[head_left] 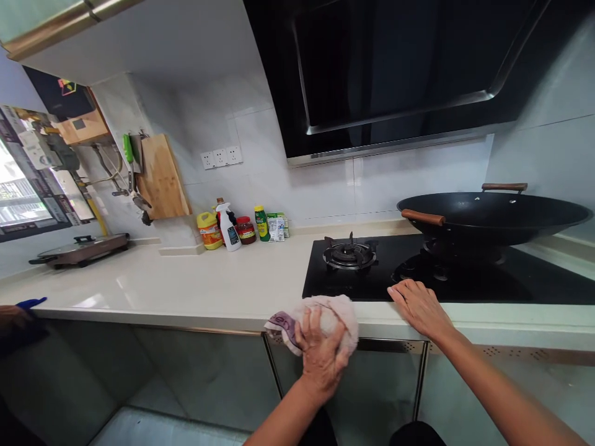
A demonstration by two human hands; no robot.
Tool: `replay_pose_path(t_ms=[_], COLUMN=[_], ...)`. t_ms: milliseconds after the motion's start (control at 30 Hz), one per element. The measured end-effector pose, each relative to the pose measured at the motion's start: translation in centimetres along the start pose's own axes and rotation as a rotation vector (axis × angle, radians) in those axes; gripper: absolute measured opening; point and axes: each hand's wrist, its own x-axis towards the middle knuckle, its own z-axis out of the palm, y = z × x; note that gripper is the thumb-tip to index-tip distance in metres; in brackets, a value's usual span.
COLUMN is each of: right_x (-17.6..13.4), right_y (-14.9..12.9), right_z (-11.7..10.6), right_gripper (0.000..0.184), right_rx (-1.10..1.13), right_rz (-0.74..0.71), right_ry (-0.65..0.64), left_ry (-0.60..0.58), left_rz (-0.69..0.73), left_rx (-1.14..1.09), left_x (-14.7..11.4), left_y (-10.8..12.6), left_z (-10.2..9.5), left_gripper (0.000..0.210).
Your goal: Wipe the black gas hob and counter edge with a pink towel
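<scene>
My left hand (320,353) grips a bunched pale pink rag (341,310) with a purple patch, pressed to the front edge of the white countertop (204,279). The fingers are spread over the cloth and partly sunk in it. To the right, my right hand (418,306) rests at the front edge of the black gas cooktop (353,286), holding nothing, with the thumb apart from the bent fingers. Beyond the hands stands the left burner (349,254). A large black wok (493,214) with wooden handles sits over the right burner.
Along the wall stand a spray bottle (229,228), a yellow jug (210,232), a red-lidded jar (245,230) and a green bottle (261,224). An electric pan (86,249) lies far left. Another person's hand (13,317) shows there. The range hood (395,80) hangs overhead.
</scene>
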Motion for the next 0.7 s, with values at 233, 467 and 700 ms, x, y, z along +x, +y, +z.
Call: replay_pose_path(t_ms=[233,467,700], right_x=[-0.1,-0.2,0.0], right_y=[0.1,0.3,0.1], right_z=[-0.1,0.2,0.3], right_gripper=[0.05,0.05,0.048], right_rx=[-0.005,-0.048,-0.064], right_rz=[-0.011,-0.034,-0.022], right_ry=[0.006,0.007,0.031], left_ry=[-0.153,-0.326,-0.351], left_rz=[0.072,0.179,0.122], left_rx=[0.022,0.04,0.08], left_x=[2.7,4.8,5.9], left_y=[2.0,0.7,3.5], left_z=[-0.1,-1.3,1.2], left_gripper=[0.064,0.089,0.098])
